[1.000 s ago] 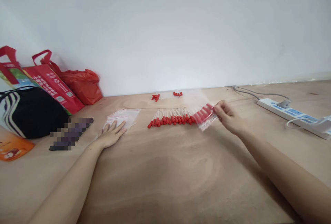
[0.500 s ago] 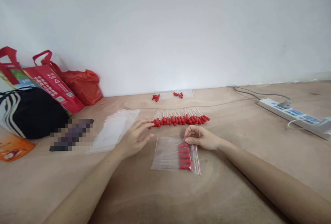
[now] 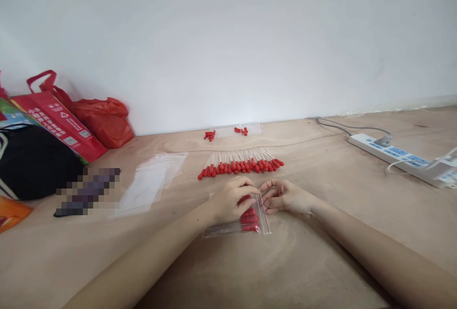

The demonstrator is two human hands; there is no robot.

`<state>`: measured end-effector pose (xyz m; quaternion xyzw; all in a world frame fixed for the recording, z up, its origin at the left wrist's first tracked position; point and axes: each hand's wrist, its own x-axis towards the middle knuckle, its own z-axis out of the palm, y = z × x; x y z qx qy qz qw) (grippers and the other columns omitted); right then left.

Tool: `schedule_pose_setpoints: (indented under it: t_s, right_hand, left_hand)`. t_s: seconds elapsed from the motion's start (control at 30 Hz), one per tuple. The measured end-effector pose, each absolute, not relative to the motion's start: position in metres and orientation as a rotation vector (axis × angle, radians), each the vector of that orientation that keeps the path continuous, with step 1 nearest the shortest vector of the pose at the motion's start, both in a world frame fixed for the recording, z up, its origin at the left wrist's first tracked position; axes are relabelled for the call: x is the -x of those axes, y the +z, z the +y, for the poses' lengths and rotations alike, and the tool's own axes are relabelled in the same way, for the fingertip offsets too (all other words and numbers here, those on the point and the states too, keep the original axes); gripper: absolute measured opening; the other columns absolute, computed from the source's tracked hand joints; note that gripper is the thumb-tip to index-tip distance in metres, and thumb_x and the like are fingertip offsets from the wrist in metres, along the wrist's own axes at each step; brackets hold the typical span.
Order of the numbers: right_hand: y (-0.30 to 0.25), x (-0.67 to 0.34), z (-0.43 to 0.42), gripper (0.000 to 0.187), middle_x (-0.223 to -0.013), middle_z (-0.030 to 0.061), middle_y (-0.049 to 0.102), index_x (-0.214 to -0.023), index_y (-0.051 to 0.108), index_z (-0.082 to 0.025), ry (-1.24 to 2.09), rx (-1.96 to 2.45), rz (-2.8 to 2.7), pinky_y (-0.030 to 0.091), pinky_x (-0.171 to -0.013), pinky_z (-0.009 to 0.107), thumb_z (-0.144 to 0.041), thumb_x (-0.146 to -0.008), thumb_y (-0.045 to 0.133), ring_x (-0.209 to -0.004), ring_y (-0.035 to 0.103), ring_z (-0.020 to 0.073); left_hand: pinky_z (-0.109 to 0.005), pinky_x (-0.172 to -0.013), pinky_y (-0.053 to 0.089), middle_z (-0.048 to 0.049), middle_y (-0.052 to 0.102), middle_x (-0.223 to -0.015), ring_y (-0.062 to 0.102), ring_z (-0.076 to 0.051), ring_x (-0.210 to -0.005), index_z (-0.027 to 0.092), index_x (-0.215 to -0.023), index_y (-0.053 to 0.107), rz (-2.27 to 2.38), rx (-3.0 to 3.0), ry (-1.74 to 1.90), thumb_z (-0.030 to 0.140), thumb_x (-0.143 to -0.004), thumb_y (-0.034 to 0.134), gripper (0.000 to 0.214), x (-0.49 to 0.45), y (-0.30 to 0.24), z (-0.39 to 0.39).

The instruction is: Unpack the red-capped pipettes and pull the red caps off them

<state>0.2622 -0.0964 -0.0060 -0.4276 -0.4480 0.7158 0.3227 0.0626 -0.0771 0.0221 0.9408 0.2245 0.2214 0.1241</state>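
One clear plastic zip bag (image 3: 250, 222) lies partly hidden beneath the left hand (image 3: 233, 200); the right hand (image 3: 285, 197) curls fingers narrowly at its edge, both grips unclear, one row of red-tipped white sticks (image 3: 243, 166) beyond them.

The left hand (image 3: 232, 199) has moved over the clear bag (image 3: 232, 229) (previously left of it).

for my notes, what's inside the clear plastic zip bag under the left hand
Red rounded tips show in the clear plastic bag; the left hand covers part, hiding whatever lies there.
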Motion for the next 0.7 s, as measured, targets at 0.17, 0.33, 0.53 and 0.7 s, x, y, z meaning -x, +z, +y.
schedule_pose_setpoints:
  t_s: [0.17, 0.33, 0.53, 0.7]
  right_hand:
    - [-0.008, -0.262, -0.095, 0.048, -0.068, -0.0031, 0.064, -0.086, 0.044, -0.016, 1.876, 1.12, -1.196, 0.052, -0.062, 0.025, -0.015, -0.05, 0.075, -0.061, 0.063, 0.0099]
    - [-0.009, -0.259, -0.095, 0.05, -0.064, -0.0056, 0.062, -0.086, 0.04, -0.018, 1.849, 1.131, -1.222, 0.051, -0.057, 0.023, -0.013, -0.049, 0.072, -0.059, 0.062, 0.0099]
    - [-0.009, -0.256, -0.096, 0.051, -0.059, -0.0064, 0.061, -0.089, 0.035, -0.019, 1.816, 1.165, -1.251, 0.049, -0.052, 0.021, -0.013, -0.052, 0.07, -0.056, 0.061, 0.01]
    - [-0.006, -0.254, -0.097, 0.056, -0.061, -0.005, 0.062, -0.09, 0.031, -0.02, 1.803, 1.19, -1.202, 0.049, -0.051, 0.021, -0.014, -0.051, 0.07, -0.056, 0.061, 0.0108]
  left_hand:
    - [-0.031, -0.078, 0.043, -0.0071, 0.054, -0.095, 0.051, -0.017, -0.087, 0.017, -0.095, 0.061, 0.619, -2.757, 0.621, 0.018, -0.08, 0.049, 0.02, -0.072, 0.015, -0.073]
    - [-0.029, -0.076, 0.043, -0.0066, 0.055, -0.094, 0.051, -0.016, -0.085, 0.017, -0.09, 0.063, 0.601, -2.73, 0.603, 0.018, -0.081, 0.047, 0.018, -0.072, 0.014, -0.074]
    - [-0.028, -0.075, 0.042, -0.006, 0.056, -0.095, 0.051, -0.015, -0.085, 0.019, -0.092, 0.063, 0.532, -2.812, 0.639, 0.018, -0.084, 0.045, 0.02, -0.07, 0.01, -0.071]
    - [-0.028, -0.075, 0.04, -0.0051, 0.058, -0.094, 0.05, -0.016, -0.084, 0.02, -0.086, 0.064, 0.457, -2.956, 0.662, 0.022, -0.083, 0.048, 0.016, -0.068, 0.012, -0.066]
